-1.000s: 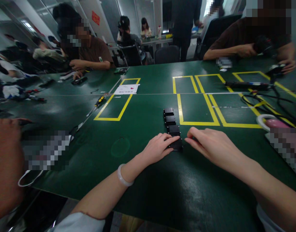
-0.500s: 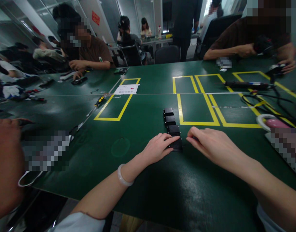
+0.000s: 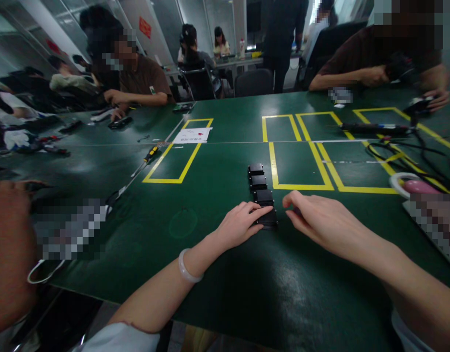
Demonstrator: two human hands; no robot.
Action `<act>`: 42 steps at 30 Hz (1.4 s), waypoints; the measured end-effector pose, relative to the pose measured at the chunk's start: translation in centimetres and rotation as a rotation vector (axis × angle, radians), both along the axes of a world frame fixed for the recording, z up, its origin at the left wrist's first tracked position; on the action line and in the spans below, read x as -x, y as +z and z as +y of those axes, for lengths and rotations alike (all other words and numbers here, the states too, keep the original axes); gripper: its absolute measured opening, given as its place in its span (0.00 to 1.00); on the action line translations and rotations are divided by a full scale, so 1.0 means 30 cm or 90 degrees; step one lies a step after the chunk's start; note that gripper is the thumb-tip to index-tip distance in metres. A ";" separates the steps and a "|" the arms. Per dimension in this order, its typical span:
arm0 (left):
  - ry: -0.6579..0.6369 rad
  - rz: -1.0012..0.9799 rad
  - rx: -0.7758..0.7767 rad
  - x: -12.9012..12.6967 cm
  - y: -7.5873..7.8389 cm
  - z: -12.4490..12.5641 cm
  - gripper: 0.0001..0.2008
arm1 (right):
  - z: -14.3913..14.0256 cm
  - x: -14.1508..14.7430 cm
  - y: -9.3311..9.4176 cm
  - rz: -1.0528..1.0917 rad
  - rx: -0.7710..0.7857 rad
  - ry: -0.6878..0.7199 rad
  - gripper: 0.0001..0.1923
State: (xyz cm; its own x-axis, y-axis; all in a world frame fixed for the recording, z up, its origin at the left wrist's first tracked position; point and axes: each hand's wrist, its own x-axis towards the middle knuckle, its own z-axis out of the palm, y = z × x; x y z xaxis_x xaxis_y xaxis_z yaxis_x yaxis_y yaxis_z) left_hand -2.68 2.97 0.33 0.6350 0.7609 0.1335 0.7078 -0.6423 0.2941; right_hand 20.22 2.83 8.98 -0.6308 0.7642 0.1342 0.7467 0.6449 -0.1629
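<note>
Several small black blocks [image 3: 258,183] lie in a short row on the green table [image 3: 217,274], just left of a yellow taped rectangle [image 3: 298,166]. My left hand [image 3: 241,224] rests flat against the nearest block [image 3: 269,220], fingers extended and touching its top edge. My right hand [image 3: 320,217] lies on the table just right of that block, fingers loosely curled, fingertips close to it; I cannot tell whether it touches. A pale bangle [image 3: 188,269] sits on my left wrist.
A screwdriver [image 3: 148,156] and a paper sheet [image 3: 193,135] lie at the left yellow rectangle. Black cables [image 3: 408,151] and a white ring with a pink object [image 3: 412,185] sit at the right. Other people sit around the table's far and left sides.
My right hand has crept slightly up and left toward the row of blocks. My left hand and the blocks stay where they were.
</note>
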 end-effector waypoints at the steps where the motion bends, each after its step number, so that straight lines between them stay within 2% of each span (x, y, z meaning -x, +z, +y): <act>1: -0.001 -0.001 -0.001 0.000 -0.001 0.000 0.26 | -0.002 0.000 0.002 0.012 -0.001 0.008 0.07; 8: 0.000 -0.002 0.001 -0.001 0.002 0.000 0.26 | -0.001 0.005 0.002 -0.008 -0.022 -0.019 0.10; 15: -0.001 0.002 0.003 -0.002 0.005 -0.002 0.25 | -0.004 0.003 0.007 0.019 0.008 -0.004 0.05; 20: 0.004 -0.004 0.000 -0.001 0.000 -0.002 0.26 | -0.001 0.003 0.001 -0.017 -0.007 -0.020 0.12; 27: 0.002 0.002 0.001 -0.001 0.001 -0.001 0.26 | -0.005 -0.001 0.007 0.038 0.014 -0.003 0.05; 33: 0.003 0.003 -0.002 -0.002 0.001 -0.002 0.26 | -0.001 0.003 -0.001 -0.042 -0.006 -0.035 0.12; 38: 0.004 0.000 -0.002 -0.001 0.000 -0.002 0.25 | -0.002 -0.001 -0.003 0.018 -0.008 -0.003 0.07; 42: 0.002 0.000 0.000 -0.002 0.000 -0.002 0.26 | -0.004 0.002 0.001 -0.001 -0.013 -0.017 0.09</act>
State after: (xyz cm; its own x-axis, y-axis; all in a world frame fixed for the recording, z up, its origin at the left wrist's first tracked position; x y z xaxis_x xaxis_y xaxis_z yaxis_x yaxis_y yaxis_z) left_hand -2.63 2.92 0.34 0.6321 0.7632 0.1338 0.7103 -0.6398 0.2935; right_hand 20.15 2.71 9.02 -0.6103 0.7781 0.1487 0.7642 0.6277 -0.1482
